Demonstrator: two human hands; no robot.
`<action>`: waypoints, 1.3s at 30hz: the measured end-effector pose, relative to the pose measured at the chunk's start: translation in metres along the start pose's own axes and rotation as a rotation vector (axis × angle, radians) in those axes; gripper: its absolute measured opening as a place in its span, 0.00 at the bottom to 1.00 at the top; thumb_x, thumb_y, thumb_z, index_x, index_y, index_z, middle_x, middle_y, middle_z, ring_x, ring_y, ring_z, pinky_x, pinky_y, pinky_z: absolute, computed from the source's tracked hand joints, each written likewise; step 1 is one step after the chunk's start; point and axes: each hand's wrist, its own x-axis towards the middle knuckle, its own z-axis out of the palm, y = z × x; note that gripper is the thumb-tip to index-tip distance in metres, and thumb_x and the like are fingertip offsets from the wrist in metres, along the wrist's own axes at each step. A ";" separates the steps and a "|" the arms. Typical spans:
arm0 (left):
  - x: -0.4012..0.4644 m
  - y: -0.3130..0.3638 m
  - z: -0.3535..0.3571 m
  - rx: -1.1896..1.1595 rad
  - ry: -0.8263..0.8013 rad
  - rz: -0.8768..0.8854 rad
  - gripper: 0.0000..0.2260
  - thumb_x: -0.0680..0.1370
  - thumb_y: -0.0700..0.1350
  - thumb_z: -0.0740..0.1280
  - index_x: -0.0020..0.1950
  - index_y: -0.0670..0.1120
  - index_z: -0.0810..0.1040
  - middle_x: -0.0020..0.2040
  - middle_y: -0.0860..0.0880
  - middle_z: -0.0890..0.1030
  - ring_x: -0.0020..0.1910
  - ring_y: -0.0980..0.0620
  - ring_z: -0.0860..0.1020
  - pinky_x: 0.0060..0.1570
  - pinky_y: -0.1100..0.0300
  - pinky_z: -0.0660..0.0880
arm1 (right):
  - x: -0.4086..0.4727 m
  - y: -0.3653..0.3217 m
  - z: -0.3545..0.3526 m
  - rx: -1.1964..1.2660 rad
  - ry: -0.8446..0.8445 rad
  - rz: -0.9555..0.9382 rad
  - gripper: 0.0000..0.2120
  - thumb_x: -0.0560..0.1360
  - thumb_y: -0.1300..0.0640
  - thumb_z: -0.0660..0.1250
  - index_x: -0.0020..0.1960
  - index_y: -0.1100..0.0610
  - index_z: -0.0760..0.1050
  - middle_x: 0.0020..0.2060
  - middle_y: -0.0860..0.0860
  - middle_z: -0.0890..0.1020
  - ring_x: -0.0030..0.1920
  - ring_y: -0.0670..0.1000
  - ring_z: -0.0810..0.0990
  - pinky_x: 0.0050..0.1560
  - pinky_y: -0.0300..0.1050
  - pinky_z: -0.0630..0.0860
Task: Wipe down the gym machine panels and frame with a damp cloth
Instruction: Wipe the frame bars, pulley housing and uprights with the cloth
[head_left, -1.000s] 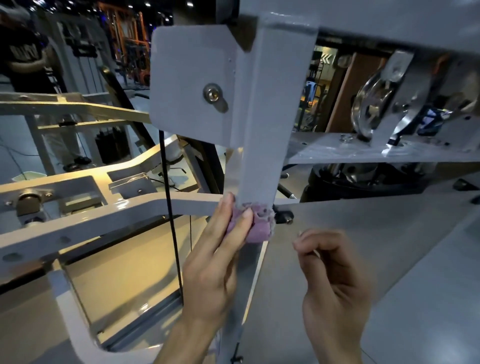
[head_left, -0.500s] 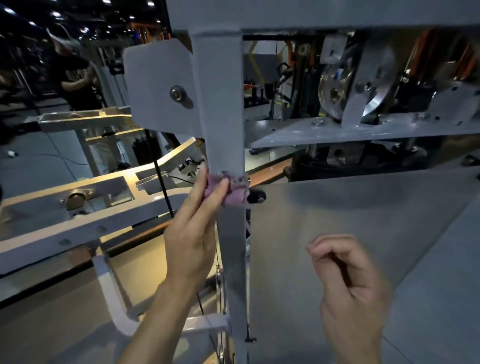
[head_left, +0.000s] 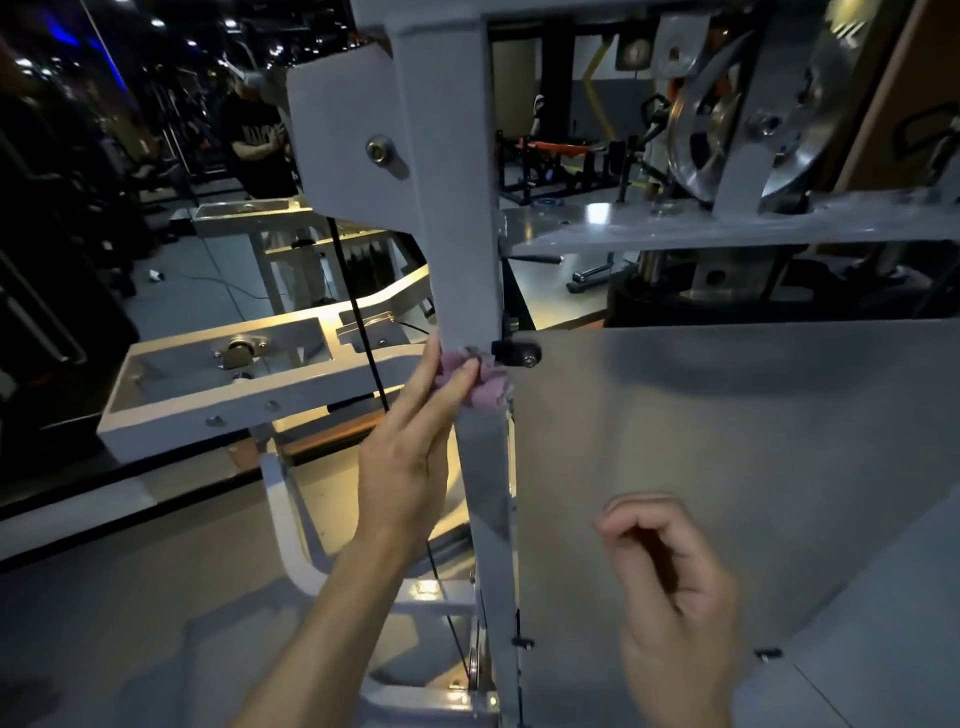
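Pressing a crumpled pink-purple damp cloth (head_left: 475, 382) against the grey painted vertical steel post (head_left: 457, 208) of the gym machine, the left hand (head_left: 410, 467) grips the cloth w/ thumb on one side & fingers (head_left: 457, 387) over the front. Cloth sits approx mid-height on the post, just beside a small black bolt clamp (head_left: 515, 354) at the post's right edge. Right hand (head_left: 675, 603) hangs apart from the post, lower right, fingers curled loosely in, nothing in it, in front of the flat grey sheet-metal side panel (head_left: 727, 441). Thin black cable (head_left: 358, 322) runs down just left of the post. Grey bracket plate w/ a round silver bolt (head_left: 380, 149) is fixed to the post higher up. Silver pulley wheel (head_left: 701, 135) is upper right, above a grey shelf plate (head_left: 727, 228). Cream-white frame arm (head_left: 249, 384) extends left, behind the left hand.
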 end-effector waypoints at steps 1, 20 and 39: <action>0.006 0.003 0.000 -0.011 0.027 -0.009 0.20 0.85 0.41 0.62 0.76 0.52 0.71 0.79 0.49 0.67 0.72 0.74 0.64 0.64 0.76 0.68 | -0.001 0.001 0.001 0.011 -0.005 0.009 0.15 0.71 0.70 0.65 0.39 0.50 0.78 0.39 0.51 0.80 0.43 0.53 0.80 0.46 0.40 0.74; -0.042 -0.014 0.012 0.023 -0.135 -0.027 0.20 0.84 0.43 0.60 0.76 0.54 0.72 0.79 0.47 0.66 0.70 0.60 0.67 0.65 0.66 0.69 | -0.001 0.020 0.023 -0.231 -0.186 -0.027 0.06 0.76 0.61 0.65 0.45 0.51 0.78 0.42 0.45 0.81 0.46 0.50 0.81 0.47 0.38 0.75; -0.058 -0.045 0.017 -0.244 -0.287 0.021 0.29 0.81 0.40 0.69 0.80 0.58 0.66 0.85 0.51 0.56 0.80 0.47 0.64 0.68 0.44 0.76 | 0.011 0.039 0.100 -0.076 -0.104 0.463 0.04 0.80 0.59 0.69 0.54 0.54 0.81 0.47 0.50 0.87 0.49 0.49 0.86 0.45 0.46 0.82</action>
